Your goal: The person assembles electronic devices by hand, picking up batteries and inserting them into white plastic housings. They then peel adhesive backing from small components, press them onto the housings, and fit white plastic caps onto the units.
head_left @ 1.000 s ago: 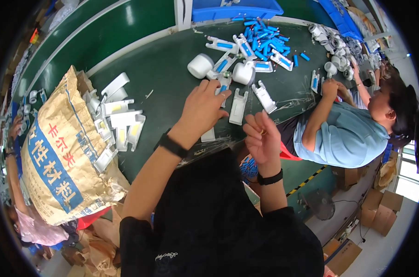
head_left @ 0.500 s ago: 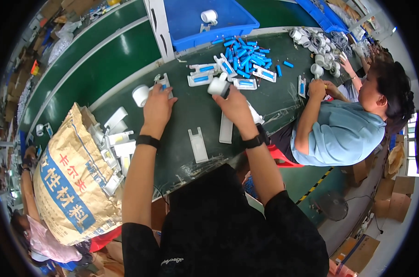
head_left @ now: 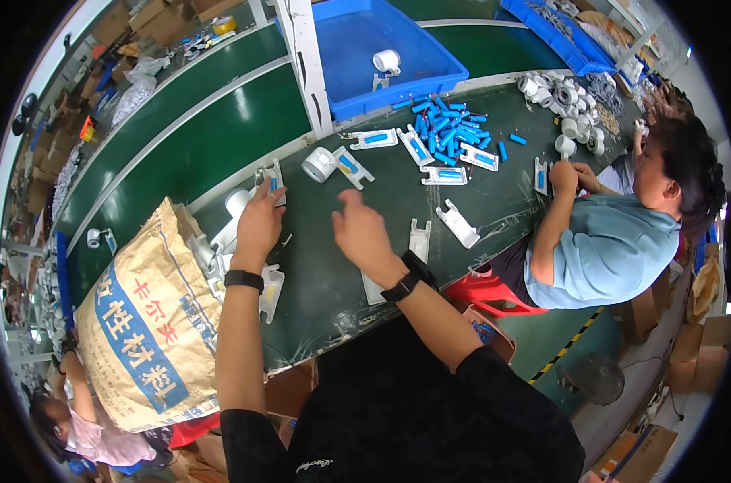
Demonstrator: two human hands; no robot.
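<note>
Sack (head_left: 140, 322): standing at the left.
Left hand (head_left: 258, 225): touching a casing (head_left: 277, 183) right of the sack.
Right hand (head_left: 367, 235): hanging over the middle of the tabletop (head_left: 317, 262), a fitting (head_left: 318, 165) lying beyond it.
Cell pile (head_left: 450, 133): lying far-middle on the tabletop, loaded casings (head_left: 414, 148) lying left and near.
Bin (head_left: 442, 68): standing behind the pile.
Co-worker (head_left: 599, 233): sitting at the right.

a white holder (head_left: 278, 171) with a blue cell (head_left: 274, 184) is partly hidden; to its right, a similar holder (head_left: 357, 171) is laid slantwise just beside a round white head (head_left: 318, 164).
</note>
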